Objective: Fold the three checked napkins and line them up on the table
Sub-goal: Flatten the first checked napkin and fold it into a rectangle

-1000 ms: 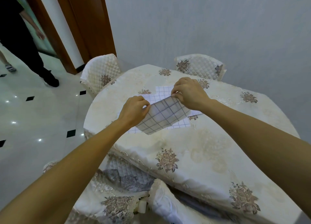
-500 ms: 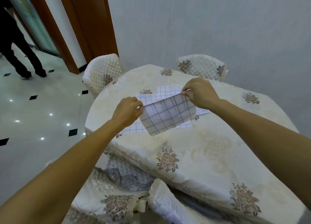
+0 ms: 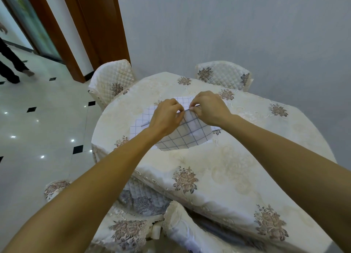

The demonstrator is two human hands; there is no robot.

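Presently mid-fold: white, blue-checked cloth napkin held just above the cream floral-clothed table, its far edge pinched by left hand and right hand, set close together, presumably to match corners. Other checked napkins flat beneath, toward the left.

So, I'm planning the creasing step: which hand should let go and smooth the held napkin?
Probably the left hand: its wrist is right beside the hanging part of the checked napkin, while the right hand pinches the top edge and could hold it alone.
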